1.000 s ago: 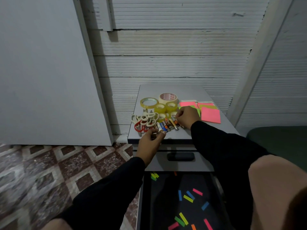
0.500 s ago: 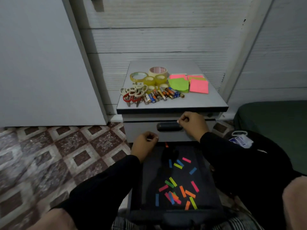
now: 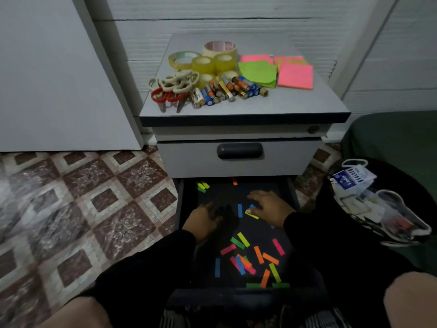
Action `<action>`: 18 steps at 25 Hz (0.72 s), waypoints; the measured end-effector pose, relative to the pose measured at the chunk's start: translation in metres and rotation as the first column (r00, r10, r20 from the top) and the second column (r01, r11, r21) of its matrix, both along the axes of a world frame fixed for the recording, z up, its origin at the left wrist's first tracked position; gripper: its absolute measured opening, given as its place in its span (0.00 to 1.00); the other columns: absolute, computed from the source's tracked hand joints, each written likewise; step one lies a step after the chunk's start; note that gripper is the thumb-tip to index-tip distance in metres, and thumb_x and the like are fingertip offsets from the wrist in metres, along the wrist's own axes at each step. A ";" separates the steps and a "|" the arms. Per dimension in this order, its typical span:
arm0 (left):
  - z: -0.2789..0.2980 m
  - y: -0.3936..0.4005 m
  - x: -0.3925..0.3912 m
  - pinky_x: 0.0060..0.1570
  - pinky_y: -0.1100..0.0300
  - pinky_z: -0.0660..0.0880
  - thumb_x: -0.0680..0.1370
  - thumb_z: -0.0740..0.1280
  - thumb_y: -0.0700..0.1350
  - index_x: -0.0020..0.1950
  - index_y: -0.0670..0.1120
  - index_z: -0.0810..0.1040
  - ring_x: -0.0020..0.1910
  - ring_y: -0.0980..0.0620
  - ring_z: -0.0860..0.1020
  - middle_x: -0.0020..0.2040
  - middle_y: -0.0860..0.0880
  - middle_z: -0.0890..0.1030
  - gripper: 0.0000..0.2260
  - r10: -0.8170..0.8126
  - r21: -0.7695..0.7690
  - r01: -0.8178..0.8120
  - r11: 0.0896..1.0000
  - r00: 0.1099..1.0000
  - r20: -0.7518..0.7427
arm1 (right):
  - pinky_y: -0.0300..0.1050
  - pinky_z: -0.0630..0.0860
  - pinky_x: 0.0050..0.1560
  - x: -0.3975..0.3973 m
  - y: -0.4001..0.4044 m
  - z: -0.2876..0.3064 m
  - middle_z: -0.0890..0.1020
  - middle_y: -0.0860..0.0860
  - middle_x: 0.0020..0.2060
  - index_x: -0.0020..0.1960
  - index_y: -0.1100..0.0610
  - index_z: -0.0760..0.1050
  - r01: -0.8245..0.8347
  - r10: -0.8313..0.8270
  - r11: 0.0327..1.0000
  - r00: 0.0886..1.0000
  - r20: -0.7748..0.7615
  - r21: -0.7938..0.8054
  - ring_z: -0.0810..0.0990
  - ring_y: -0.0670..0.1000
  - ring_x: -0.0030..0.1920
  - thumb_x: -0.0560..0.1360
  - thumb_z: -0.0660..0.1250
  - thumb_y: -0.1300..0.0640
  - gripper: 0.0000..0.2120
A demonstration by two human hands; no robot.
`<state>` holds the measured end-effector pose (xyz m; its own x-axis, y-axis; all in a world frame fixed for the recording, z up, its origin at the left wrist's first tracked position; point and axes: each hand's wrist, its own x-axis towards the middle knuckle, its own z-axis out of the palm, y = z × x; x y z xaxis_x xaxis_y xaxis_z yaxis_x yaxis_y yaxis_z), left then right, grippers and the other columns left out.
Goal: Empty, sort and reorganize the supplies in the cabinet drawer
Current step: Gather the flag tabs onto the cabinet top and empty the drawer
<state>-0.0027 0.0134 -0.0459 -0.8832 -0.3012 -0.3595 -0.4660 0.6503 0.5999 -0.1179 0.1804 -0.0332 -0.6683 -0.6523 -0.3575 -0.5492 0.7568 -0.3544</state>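
The cabinet's bottom drawer stands pulled out, its dark floor strewn with several small coloured paper strips. Both my hands are inside it near the back. My right hand lies flat with fingers spread, its fingertips touching a blue and a yellow strip. My left hand is beside it to the left, its fingers lost in shadow. On the cabinet top lie tape rolls, scissors, batteries and pink and green sticky notes.
The drawer above is closed, with a dark handle. A white board leans against the wall at left over patterned floor tiles. A clear bag of small items sits at right. My knees frame the drawer's front.
Both hands have come down from the cabinet top, past the closed drawer, into the open bottom drawer. The right hand has gone from a fist to flat fingers. My view has tilted down.
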 end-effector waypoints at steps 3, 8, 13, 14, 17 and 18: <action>-0.027 -0.014 -0.022 0.71 0.58 0.59 0.80 0.61 0.45 0.76 0.41 0.55 0.73 0.44 0.63 0.75 0.42 0.62 0.27 -0.096 -0.063 0.103 0.993 0.990 0.107 | 0.52 0.53 0.74 -0.014 -0.019 -0.024 0.49 0.48 0.77 0.77 0.52 0.49 -0.079 0.074 0.985 0.997 0.038 0.150 0.51 0.54 0.76 0.79 0.57 0.44 0.32; -0.067 -0.037 -0.059 0.75 0.49 0.49 0.80 0.59 0.48 0.77 0.39 0.43 0.77 0.41 0.44 0.78 0.40 0.45 0.34 -0.207 -0.187 0.275 0.943 0.926 0.315 | 0.55 0.48 0.74 -0.039 -0.048 -0.057 0.39 0.48 0.77 0.77 0.53 0.39 -0.140 0.115 0.956 0.987 0.110 0.259 0.44 0.51 0.77 0.79 0.53 0.41 0.35; -0.078 -0.047 -0.092 0.74 0.47 0.45 0.80 0.58 0.53 0.77 0.44 0.38 0.77 0.45 0.39 0.78 0.45 0.38 0.36 -0.140 -0.252 0.230 0.940 0.933 0.331 | 0.56 0.46 0.74 -0.057 -0.073 -0.079 0.36 0.48 0.76 0.77 0.55 0.36 -0.151 0.128 0.943 0.987 0.094 0.297 0.39 0.49 0.77 0.80 0.52 0.41 0.36; -0.082 -0.048 -0.095 0.74 0.47 0.45 0.80 0.58 0.54 0.77 0.44 0.38 0.77 0.46 0.38 0.77 0.45 0.38 0.36 -0.124 -0.242 0.215 0.946 0.931 0.342 | 0.56 0.46 0.74 -0.060 -0.076 -0.082 0.36 0.49 0.76 0.77 0.55 0.36 -0.151 0.128 0.940 0.987 0.094 0.306 0.39 0.49 0.77 0.80 0.52 0.42 0.36; -0.091 -0.052 -0.096 0.74 0.45 0.47 0.81 0.56 0.54 0.77 0.44 0.37 0.76 0.48 0.37 0.77 0.47 0.36 0.35 -0.118 -0.198 0.206 0.958 0.916 0.382 | 0.56 0.45 0.75 -0.063 -0.079 -0.091 0.36 0.50 0.76 0.77 0.56 0.37 -0.170 0.143 0.927 0.984 0.106 0.334 0.38 0.50 0.77 0.80 0.52 0.42 0.36; -0.094 -0.052 -0.093 0.74 0.45 0.48 0.81 0.56 0.54 0.77 0.44 0.38 0.76 0.48 0.37 0.77 0.47 0.36 0.34 -0.127 -0.199 0.217 0.956 0.913 0.388 | 0.56 0.44 0.75 -0.063 -0.078 -0.093 0.36 0.50 0.76 0.77 0.56 0.37 -0.174 0.148 0.928 0.984 0.103 0.329 0.39 0.50 0.77 0.80 0.52 0.42 0.36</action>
<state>-0.0960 -0.0391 -0.1400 -0.7476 -0.2714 -0.6061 -0.4912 0.8402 0.2297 -0.1808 0.1023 -0.1263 -0.5271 -0.5820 -0.6192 -0.6550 0.7425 -0.1403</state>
